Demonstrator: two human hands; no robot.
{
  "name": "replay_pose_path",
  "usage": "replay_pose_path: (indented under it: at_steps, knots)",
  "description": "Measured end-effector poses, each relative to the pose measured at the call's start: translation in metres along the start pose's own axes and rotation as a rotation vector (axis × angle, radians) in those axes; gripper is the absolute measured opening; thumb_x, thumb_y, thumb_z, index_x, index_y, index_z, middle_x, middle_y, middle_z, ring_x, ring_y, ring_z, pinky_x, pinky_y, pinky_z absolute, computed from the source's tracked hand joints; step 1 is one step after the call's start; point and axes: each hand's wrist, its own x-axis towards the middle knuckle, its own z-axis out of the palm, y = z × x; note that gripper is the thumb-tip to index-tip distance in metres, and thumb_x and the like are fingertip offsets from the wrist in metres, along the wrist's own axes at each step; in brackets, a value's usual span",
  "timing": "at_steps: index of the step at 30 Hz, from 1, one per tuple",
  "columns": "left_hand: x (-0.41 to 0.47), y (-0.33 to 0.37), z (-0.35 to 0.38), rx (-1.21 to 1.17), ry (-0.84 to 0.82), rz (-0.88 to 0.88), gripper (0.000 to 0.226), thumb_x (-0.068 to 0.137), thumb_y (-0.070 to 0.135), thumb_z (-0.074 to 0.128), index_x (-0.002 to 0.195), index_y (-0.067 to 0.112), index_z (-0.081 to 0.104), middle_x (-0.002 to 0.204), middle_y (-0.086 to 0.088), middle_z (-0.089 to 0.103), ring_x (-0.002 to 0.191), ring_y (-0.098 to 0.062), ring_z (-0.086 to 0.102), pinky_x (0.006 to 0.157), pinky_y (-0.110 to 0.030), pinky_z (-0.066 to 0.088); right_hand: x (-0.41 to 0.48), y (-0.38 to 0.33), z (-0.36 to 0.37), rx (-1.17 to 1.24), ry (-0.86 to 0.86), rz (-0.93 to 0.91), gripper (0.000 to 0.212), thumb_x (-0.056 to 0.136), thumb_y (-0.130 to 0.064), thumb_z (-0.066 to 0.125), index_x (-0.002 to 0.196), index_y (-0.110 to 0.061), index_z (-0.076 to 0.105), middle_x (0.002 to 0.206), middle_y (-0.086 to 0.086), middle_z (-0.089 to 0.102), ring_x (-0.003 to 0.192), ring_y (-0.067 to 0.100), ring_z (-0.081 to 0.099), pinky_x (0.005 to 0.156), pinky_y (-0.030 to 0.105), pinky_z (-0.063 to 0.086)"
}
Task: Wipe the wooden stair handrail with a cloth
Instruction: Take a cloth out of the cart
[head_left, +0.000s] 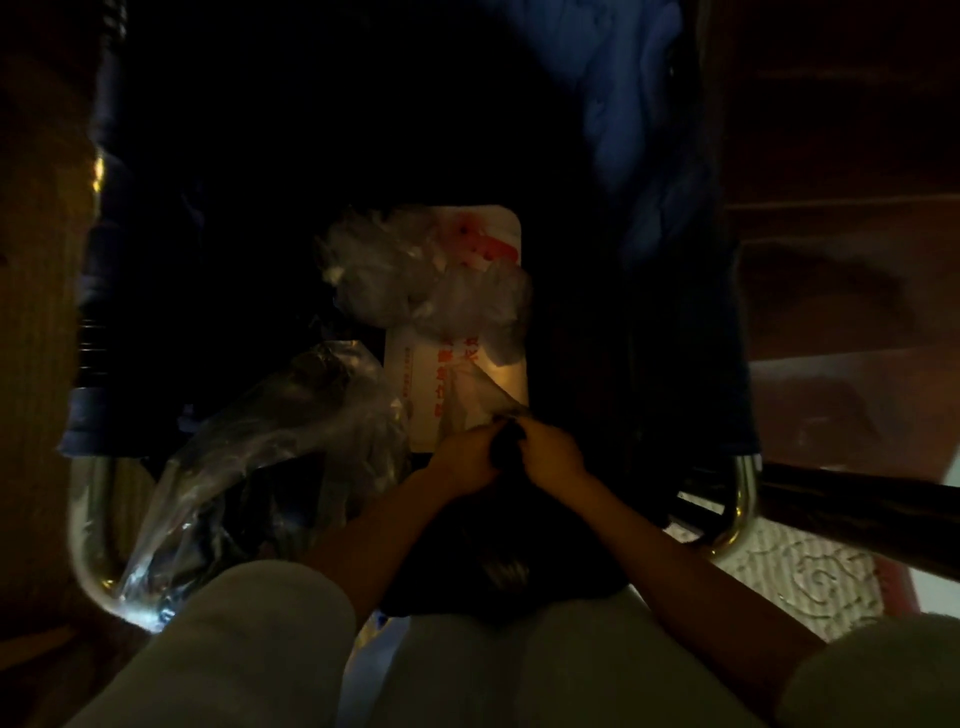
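The scene is very dim. Both hands meet at the centre of the head view over a dark cloth (498, 566) that hangs bunched below them. My left hand (465, 457) and my right hand (550, 452) each pinch the top of this dark cloth, close together. A dark wooden handrail (852, 514) runs along the right edge, beside wooden stairs (841, 156).
A chair with chrome tube arms (83, 525) stands in front, a dark blue jacket (639, 130) draped over its back. On the seat lie a white packet with red print (467, 374), crumpled white plastic (410, 265) and a clear plastic bag (270, 457). A patterned mat (800, 577) lies at lower right.
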Motion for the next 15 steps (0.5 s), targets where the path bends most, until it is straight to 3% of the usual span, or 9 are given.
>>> replay_pose_path:
  at_steps: [3,6,9,12,15]
  knots:
    - [-0.017,0.008,-0.005,-0.206,0.024,0.006,0.053,0.097,0.016,0.057,0.146,0.012,0.039,0.148,-0.014,0.045,0.134,-0.031,0.044,0.111,-0.033,0.03,-0.027,-0.006,-0.014,0.079,0.076,-0.122,0.043,0.104,-0.016,0.04,0.148,-0.014,0.039,0.14,0.016,0.052,0.124,0.033,0.052,0.1,0.033,0.041]
    - [-0.03,0.015,-0.01,-0.287,0.094,0.033,0.05,0.091,0.017,0.067,0.138,0.008,0.051,0.135,-0.016,0.057,0.124,-0.031,0.053,0.099,-0.023,0.037,-0.052,-0.016,-0.029,0.137,0.182,-0.175,0.037,0.105,-0.018,0.041,0.139,-0.007,0.044,0.126,0.019,0.06,0.113,0.034,0.059,0.091,0.035,0.045]
    - [-0.039,0.021,-0.014,-0.271,0.112,0.049,0.043,0.09,0.013,0.068,0.13,0.001,0.057,0.128,-0.02,0.061,0.119,-0.035,0.057,0.083,-0.009,0.033,-0.076,-0.031,-0.049,0.262,0.283,-0.204,0.034,0.104,-0.021,0.042,0.134,-0.005,0.048,0.122,0.021,0.061,0.111,0.035,0.059,0.097,0.043,0.046]
    - [-0.045,0.032,-0.021,-0.299,0.129,0.024,0.049,0.088,0.016,0.071,0.132,0.0,0.054,0.13,-0.02,0.059,0.121,-0.034,0.055,0.081,-0.009,0.033,-0.099,-0.047,-0.07,0.344,0.402,-0.312,0.028,0.104,-0.02,0.045,0.124,-0.003,0.053,0.115,0.019,0.063,0.106,0.032,0.062,0.094,0.042,0.047]
    - [-0.054,0.048,-0.035,-0.419,0.215,0.037,0.061,0.084,0.016,0.076,0.137,0.003,0.049,0.136,-0.017,0.054,0.125,-0.032,0.051,0.09,-0.016,0.035,-0.117,-0.058,-0.09,0.376,0.469,-0.41,0.021,0.102,-0.019,0.049,0.114,-0.003,0.056,0.103,0.016,0.066,0.095,0.028,0.065,0.085,0.04,0.051]
